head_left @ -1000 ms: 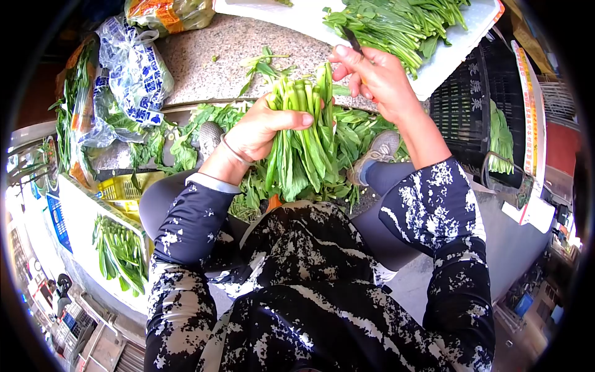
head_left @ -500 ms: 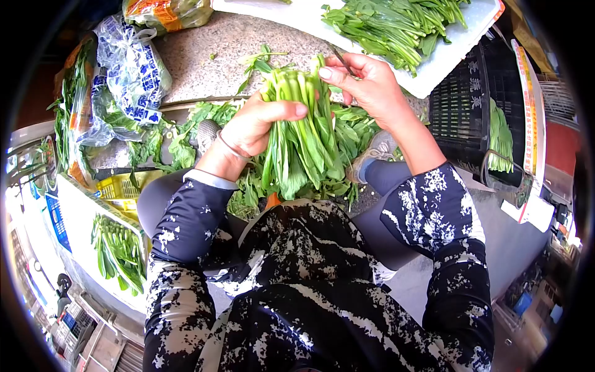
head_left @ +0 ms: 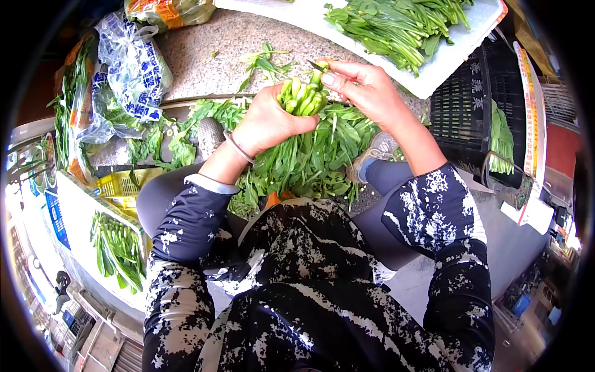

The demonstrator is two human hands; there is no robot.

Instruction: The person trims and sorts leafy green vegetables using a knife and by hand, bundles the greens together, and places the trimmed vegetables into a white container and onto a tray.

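My left hand (head_left: 269, 121) is wrapped round a bunch of leafy greens (head_left: 302, 99), its pale stem ends turned up towards me. The leaves of that bunch are mostly hidden behind the hand. At the bunch's upper right, my right hand (head_left: 362, 90) is closed on a small knife (head_left: 317, 66). Only its dark, pointed blade shows, lying against the top of one stem; the handle is hidden in my fingers. Below both hands, a heap of loose leaves (head_left: 304, 155) covers the ground between my shoes.
A white foam tray (head_left: 285, 7) with more greens (head_left: 396, 28) is at the upper right, beside a black crate (head_left: 458, 93). Plastic bags (head_left: 133, 68) stand at left. A white box (head_left: 80, 211) at lower left holds another bunch. Stray leaves (head_left: 266, 62) lie on the stone slab (head_left: 204, 56).
My left hand has tipped the bunch so its stem ends face me and its leaves have swung out of sight. The knife blade has come leftward onto a stem top.
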